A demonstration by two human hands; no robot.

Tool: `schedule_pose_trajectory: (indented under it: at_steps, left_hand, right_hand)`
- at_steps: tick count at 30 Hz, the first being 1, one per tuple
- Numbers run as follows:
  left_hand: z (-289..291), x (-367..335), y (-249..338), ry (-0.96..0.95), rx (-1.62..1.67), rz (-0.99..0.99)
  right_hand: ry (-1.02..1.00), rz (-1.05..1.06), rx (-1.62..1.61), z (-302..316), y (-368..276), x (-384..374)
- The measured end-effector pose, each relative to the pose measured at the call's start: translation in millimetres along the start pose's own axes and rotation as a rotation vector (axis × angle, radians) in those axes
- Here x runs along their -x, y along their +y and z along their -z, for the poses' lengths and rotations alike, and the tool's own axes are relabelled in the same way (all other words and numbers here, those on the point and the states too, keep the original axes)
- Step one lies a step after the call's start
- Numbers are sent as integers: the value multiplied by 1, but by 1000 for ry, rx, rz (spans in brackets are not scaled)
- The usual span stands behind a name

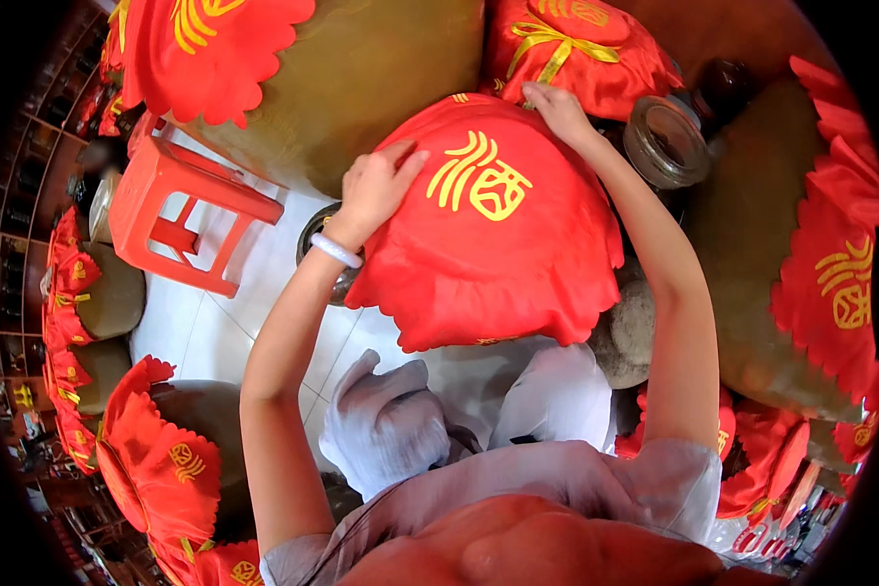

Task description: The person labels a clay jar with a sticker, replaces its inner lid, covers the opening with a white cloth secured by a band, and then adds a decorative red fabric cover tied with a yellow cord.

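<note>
Red cloth (498,249), draped just ahead of my legs (381,420)!

"And your hands?"

"My left hand (371,190) on its left side, thumb and fingers slightly apart; my right hand (560,112) at its far edge. Whether either pinches it, I can't tell!"

"Beyond?"

"Red bundle (635,80), tied with a yellow bow (566,45)!"

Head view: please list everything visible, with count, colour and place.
Cloth cover: one, red-yellow, centre
Bow-tied cover: one, red-yellow, top
Other covers: several, red, around the edges
Large jars: at least two, brown, top and right
Glass jar: one, clear, upper right
Stool: one, red, left
Floor: one, white, middle left
Shelves: count unclear, brown, far left
Small items: many, mixed colours, lower corners
Bangle: one, pale, left wrist
Trouser legs: two, pale, lower middle
Left hand: one, bare, at cover's left
Right hand: one, bare, at cover's far edge
</note>
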State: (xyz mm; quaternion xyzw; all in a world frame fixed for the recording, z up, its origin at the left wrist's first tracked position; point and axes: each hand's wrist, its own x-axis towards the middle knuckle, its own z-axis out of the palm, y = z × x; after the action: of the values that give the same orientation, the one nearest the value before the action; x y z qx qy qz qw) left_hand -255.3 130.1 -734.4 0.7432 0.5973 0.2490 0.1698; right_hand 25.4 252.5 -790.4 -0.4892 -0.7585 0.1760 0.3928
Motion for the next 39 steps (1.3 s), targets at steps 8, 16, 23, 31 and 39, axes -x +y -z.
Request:
schedule_pose_trajectory:
  at_steps: [8, 16, 23, 31, 39]
  left_hand:
    - [-6, 37, -5, 80, -150, -65]
    - [10, 66, 0, -149, 56, 48]
    - [27, 64, -13, 72, 387, 154]
    - [1, 48, 22, 59, -367, -173]
    - [-2, 29, 14, 118, -381, -151]
  right_hand:
    - [-107, -121, -203, 36, -47, 111]
    - [-85, 14, -71, 46, -84, 144]
    - [-28, -14, 178, 46, -86, 173]
    - [-5, -19, 287, 41, -85, 199]
    - [27, 266, 59, 39, -114, 80]
